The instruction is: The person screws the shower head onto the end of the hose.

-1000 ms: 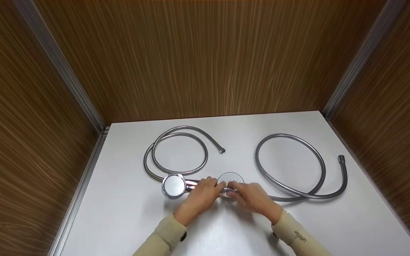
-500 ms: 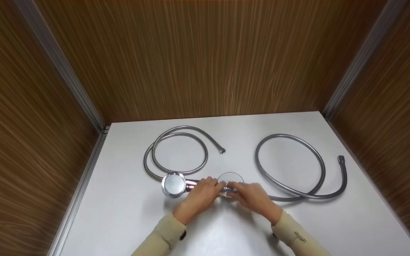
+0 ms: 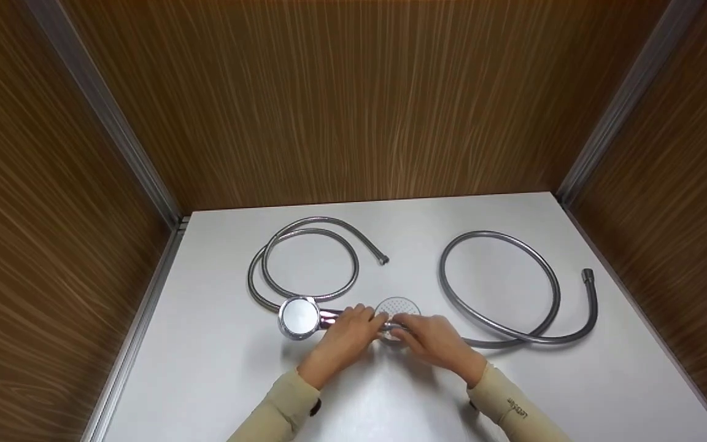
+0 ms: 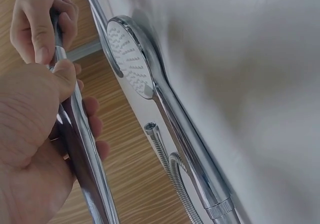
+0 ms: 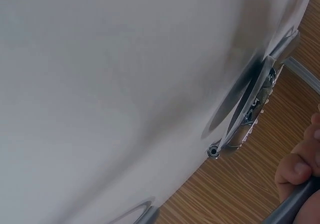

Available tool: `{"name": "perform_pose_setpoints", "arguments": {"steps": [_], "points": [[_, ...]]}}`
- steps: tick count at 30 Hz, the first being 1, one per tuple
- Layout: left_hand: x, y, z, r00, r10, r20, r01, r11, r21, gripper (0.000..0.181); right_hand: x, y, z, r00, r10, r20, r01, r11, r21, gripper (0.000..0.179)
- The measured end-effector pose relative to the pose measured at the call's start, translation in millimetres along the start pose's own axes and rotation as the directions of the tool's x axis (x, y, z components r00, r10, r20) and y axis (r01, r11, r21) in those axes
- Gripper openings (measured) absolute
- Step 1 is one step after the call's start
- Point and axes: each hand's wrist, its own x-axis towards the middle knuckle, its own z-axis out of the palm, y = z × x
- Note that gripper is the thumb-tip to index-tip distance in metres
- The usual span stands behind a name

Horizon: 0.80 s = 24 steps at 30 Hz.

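Note:
My left hand point(image 3: 346, 337) grips the chrome handle point(image 4: 90, 149) of a handheld shower head point(image 3: 299, 317), its round face toward the left. At the handle's other end, the fingers of my right hand point(image 3: 436, 344) pinch the end of a smooth grey shower hose point(image 5: 295, 201). In the left wrist view, the two hands meet where handle and hose join; fingers cover the joint itself. A second shower head point(image 4: 131, 59) lies on the table just beyond the hands, its white nozzle face showing. My hands partly hide it in the head view.
The grey hose loops across the right of the white table point(image 3: 206, 368), its free end fitting point(image 3: 587, 275) near the right edge. A coiled ribbed metal hose point(image 3: 353, 252) lies at the left. Wood-grain panels point(image 3: 353, 110) wall in the back and sides.
The round end of the held shower head has risen slightly in the head view. My right thumb and fingers have shifted a little at the joint. Both hands otherwise keep their places.

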Motion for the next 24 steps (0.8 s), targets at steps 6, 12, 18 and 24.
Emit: {"name": "perform_pose_setpoints", "arguments": {"steps": [6, 12, 18, 24], "points": [[-0.1, 0.6, -0.3, 1.000, -0.003, 0.014, 0.003, 0.999, -0.048, 0.029, -1.9, 2.2, 0.2, 0.996, -0.039, -0.075, 0.043, 0.997, 0.057, 0.020], [0.7, 1.4, -2.9, 0.997, -0.019, 0.069, 0.025, 0.996, -0.086, 0.031, -3.8, 4.2, -0.8, 0.994, -0.043, -0.103, 0.051, 0.996, 0.077, 0.029], [1.2, 2.3, -3.5, 0.996, -0.028, 0.090, 0.035, 0.997, -0.074, 0.031, -3.8, 2.9, -2.8, 0.995, -0.041, -0.088, 0.048, 0.995, 0.086, 0.033], [0.1, 1.7, -3.8, 0.998, -0.019, 0.067, 0.022, 0.999, -0.048, 0.031, -3.0, 2.4, -1.6, 0.995, -0.049, -0.089, 0.056, 0.996, 0.075, 0.032]]}}
